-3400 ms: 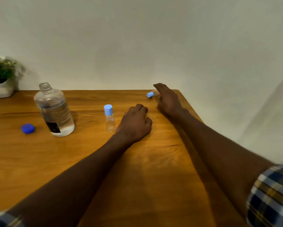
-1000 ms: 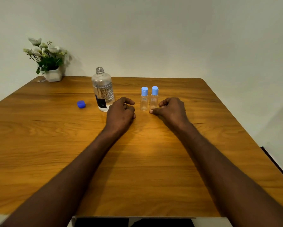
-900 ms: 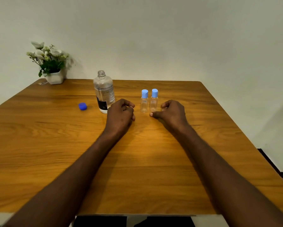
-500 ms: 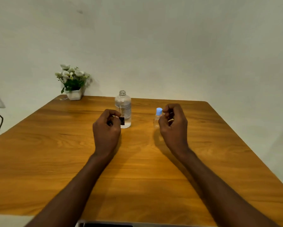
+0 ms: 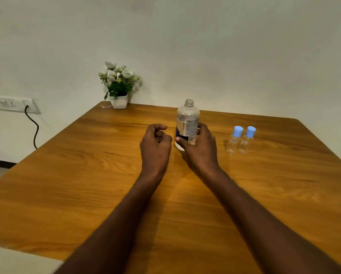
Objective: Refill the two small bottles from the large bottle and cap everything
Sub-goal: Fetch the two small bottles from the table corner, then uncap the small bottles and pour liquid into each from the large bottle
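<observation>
We see a wooden desk (image 5: 70,186) set against a pale wall (image 5: 225,46), with a potted plant (image 5: 118,86) at its far left corner and a wall socket (image 5: 11,104) with a dark cable beyond the left edge. The uncapped large bottle (image 5: 187,119) stands upright mid-desk; the right hand (image 5: 200,149) grasps its lower body. The left hand (image 5: 155,147) is curled just beside it; we cannot tell what it holds. Two capped small bottles (image 5: 238,140) stand touching, right of the large bottle, near the right edge. The near desk surface is bare wood.
</observation>
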A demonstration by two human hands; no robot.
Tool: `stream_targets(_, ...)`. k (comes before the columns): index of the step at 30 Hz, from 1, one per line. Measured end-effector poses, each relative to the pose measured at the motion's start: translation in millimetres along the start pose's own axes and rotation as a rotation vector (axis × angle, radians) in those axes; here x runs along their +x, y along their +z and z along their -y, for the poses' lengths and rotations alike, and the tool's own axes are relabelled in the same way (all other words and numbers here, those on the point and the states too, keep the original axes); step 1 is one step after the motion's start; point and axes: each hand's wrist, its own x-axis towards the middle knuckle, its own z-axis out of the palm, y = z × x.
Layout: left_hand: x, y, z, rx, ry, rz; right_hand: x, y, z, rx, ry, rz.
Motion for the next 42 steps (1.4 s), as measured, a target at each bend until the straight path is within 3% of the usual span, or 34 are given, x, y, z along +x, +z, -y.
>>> stream_targets(7,-7,-2,-6,-0.002,0.035,0.033,-2,-6,6,0.031,0.027,0.014)
stream_targets(12,-21,-2,-19,0.034,0.208,0.033,-21,-27,15,-0.047,0.000,0.010)
stream_targets(15,-38,4,-30,-0.009,0.272,0.079,-35,-59,23,-0.131,-0.154,-0.180)
stream_targets(19,-59,39,-42,-0.009,0.296,0.257,-28,-109,9,-0.068,-0.302,-0.494)
stream_targets(26,-59,121,-24,0.283,0.253,0.458,-9,-131,-21,0.058,-0.234,-0.612)
stream_targets(36,-47,148,-15,0.201,0.265,0.283,-7,-128,-24,0.083,-0.270,-0.603)
stream_targets(42,-59,103,-45,-0.011,0.177,0.177,-12,-124,-18,0.214,-0.340,-0.496)
